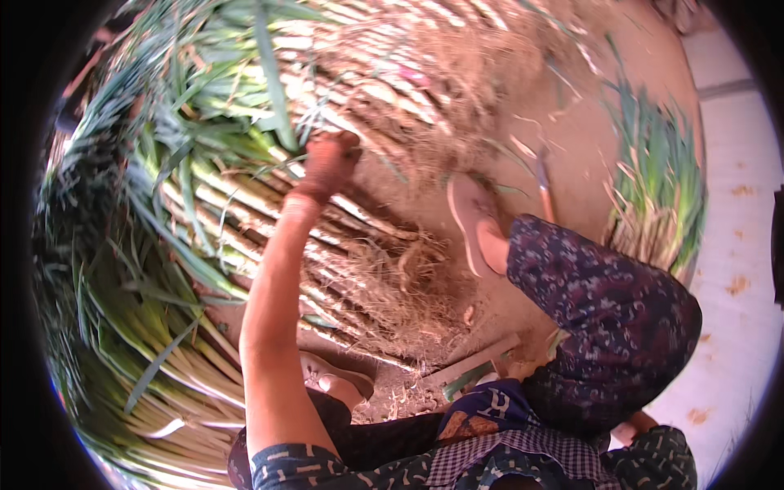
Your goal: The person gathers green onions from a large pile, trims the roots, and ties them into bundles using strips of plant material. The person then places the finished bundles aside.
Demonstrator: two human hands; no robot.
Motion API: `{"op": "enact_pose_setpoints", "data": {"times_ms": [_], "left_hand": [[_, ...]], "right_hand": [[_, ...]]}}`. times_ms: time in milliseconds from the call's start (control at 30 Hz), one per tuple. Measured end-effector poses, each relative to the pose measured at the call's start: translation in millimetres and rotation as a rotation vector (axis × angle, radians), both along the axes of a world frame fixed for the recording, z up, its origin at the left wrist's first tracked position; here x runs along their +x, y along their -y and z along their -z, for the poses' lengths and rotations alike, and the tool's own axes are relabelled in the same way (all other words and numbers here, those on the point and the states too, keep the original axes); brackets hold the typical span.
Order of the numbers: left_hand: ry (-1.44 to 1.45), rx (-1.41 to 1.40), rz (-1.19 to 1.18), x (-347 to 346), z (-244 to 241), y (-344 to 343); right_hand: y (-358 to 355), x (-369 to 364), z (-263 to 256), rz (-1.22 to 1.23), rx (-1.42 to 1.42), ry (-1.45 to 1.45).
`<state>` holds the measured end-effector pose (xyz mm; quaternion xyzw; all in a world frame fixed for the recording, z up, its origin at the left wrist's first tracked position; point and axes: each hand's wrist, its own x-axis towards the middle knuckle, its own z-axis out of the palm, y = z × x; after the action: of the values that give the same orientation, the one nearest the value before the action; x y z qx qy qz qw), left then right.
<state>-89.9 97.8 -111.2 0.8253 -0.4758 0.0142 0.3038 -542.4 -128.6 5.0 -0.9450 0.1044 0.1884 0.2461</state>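
Observation:
My left hand (332,158), in a reddish-brown work glove, reaches over a large spread of long green onions or leeks (245,196). Its fingers curl in among the stalks; whether they grip one is hidden by the glove. Pale, soil-stained stalks lie under and around the hand, with green leaves to the left and dry root tangles (398,288) to the right. My right hand is out of view, behind my bent right knee; only a bit of that forearm (640,422) shows. Before me, trimmed, paler stalks (190,422) lie by my left arm.
A knife or sickle with an orange-brown handle (546,202) lies on the dirt floor (582,135) beyond my right knee. A bundle of leafy onions (658,184) stands by a white sheet (741,245). A wooden board (471,358) lies between my feet. Another person's limb (82,79) shows at upper left.

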Motion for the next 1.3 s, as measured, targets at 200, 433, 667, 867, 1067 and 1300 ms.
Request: {"op": "enact_pose_setpoints", "data": {"times_ms": [200,433,667,867,1067,1300], "left_hand": [[-0.130,0.004,0.033,-90,-63,-3],[-0.362,0.516,0.077,-159,-77,-63],[-0.259,0.667,0.017,-156,-249,-3],[-0.097,0.583,0.029,-140,-369,76],[0.243,0.513,0.183,-137,-446,120],[0.123,0.133,0.622,-243,-379,255]], "right_hand": [[3,-104,13,0.210,0.085,0.044],[45,-209,23,0.708,0.217,0.496],[192,-343,-10,1.062,-0.861,0.920],[173,-316,98,1.411,-0.683,0.318],[182,-329,76,1.394,-0.385,0.234],[117,-403,17,1.494,-0.408,0.891]]}}
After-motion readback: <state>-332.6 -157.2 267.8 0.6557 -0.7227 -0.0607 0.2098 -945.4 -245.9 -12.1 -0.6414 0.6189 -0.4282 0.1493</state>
